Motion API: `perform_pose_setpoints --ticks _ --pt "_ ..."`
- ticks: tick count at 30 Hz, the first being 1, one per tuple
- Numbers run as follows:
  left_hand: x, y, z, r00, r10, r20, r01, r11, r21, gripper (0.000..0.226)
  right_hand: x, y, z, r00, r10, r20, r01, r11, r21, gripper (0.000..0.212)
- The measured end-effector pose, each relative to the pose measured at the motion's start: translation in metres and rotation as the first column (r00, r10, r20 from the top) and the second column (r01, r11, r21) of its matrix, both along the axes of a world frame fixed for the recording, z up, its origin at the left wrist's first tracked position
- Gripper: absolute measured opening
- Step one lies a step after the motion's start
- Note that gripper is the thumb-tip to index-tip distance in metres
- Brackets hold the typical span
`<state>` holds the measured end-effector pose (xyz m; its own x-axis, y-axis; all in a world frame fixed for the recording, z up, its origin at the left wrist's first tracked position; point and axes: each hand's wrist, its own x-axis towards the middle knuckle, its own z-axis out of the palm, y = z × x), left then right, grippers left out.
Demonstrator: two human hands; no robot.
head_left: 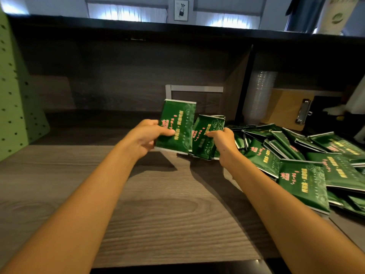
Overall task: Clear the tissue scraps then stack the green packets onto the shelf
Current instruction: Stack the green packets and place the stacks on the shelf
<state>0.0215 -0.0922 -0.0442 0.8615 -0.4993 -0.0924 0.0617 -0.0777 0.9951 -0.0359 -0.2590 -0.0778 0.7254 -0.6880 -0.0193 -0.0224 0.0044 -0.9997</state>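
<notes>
Left hand (147, 136) pinches one green packet (177, 125), right hand (222, 142) grips a bunch (207, 133); seemingly light and slick, best held by edges.

Green foil packet (178, 123): red/yellow print, silver end seams, upright, slightly tilted, pinched in left grip (148, 135). Small packet bunch (207, 131) just beside it, upright, held in right grip (224, 142). Loose packet pile (304, 165) to the right on bench (158, 214), overlapping, mostly flat, askew.
</notes>
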Motion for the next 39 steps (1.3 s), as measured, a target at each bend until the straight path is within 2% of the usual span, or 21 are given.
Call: perform_pose_setpoints --ticks 2,4,7,12,14,17,19,22,26,29,34,37,39 --pt "-0.003 -0.005 -0.004 0.998 -0.064 0.004 0.063 0.998 0.031 0.022 0.001 0.0 0.0 0.999 0.052 0.013 -0.053 0.998 0.018 0.065" --pt "-0.004 -0.011 -0.01 0.997 -0.059 0.054 0.056 0.996 0.07 0.028 0.0 0.005 0.002 0.993 0.106 0.052 -0.109 0.992 0.056 0.065" --pt "-0.004 -0.016 -0.018 0.991 -0.009 0.133 -0.003 0.996 0.093 0.037 0.002 0.012 0.002 0.983 0.158 0.097 -0.167 0.982 0.093 0.063" --pt "0.004 -0.019 -0.03 0.942 0.06 0.33 -0.139 0.966 0.219 0.047 0.003 0.023 -0.001 0.961 0.254 0.108 -0.266 0.958 0.109 0.079" --pt "0.007 -0.017 -0.03 0.923 0.051 0.381 -0.164 0.948 0.272 0.054 0.001 0.023 0.0 0.958 0.256 0.126 -0.27 0.957 0.109 0.078" --pt "0.004 -0.016 -0.028 0.956 -0.02 0.292 -0.037 0.981 0.19 0.065 -0.002 0.024 0.001 0.957 0.253 0.141 -0.27 0.956 0.117 0.066" --pt "0.0 -0.016 -0.026 0.968 -0.114 0.224 0.086 0.988 0.129 0.07 -0.007 0.028 0.003 0.952 0.267 0.15 -0.285 0.951 0.118 0.048" --pt "-0.005 -0.016 -0.027 0.939 -0.208 0.273 0.175 0.975 0.138 0.07 -0.012 0.033 0.005 0.937 0.283 0.206 -0.312 0.942 0.123 0.034" --pt "-0.008 -0.014 -0.023 0.927 -0.204 0.314 0.206 0.978 0.026 0.078 -0.014 0.036 0.008 0.899 0.336 0.282 -0.362 0.931 0.048 0.034" --pt "-0.008 -0.009 -0.021 0.935 -0.215 0.281 0.211 0.977 0.042 0.07 -0.016 0.035 0.008 0.887 0.377 0.268 -0.38 0.924 -0.042 0.035" --pt "-0.005 -0.002 -0.02 0.952 -0.21 0.223 0.211 0.977 0.019 0.059 -0.018 0.026 0.012 0.873 0.482 0.071 -0.448 0.852 -0.272 0.049" --pt "-0.004 -0.001 -0.022 0.949 -0.232 0.214 0.226 0.973 0.05 0.062 -0.017 0.03 0.013 0.889 0.458 0.002 -0.424 0.824 -0.377 0.048" --pt "-0.003 -0.002 -0.024 0.954 -0.244 0.172 0.239 0.97 0.053 0.059 -0.017 0.032 0.015 0.91 0.403 -0.1 -0.398 0.78 -0.482 0.054"
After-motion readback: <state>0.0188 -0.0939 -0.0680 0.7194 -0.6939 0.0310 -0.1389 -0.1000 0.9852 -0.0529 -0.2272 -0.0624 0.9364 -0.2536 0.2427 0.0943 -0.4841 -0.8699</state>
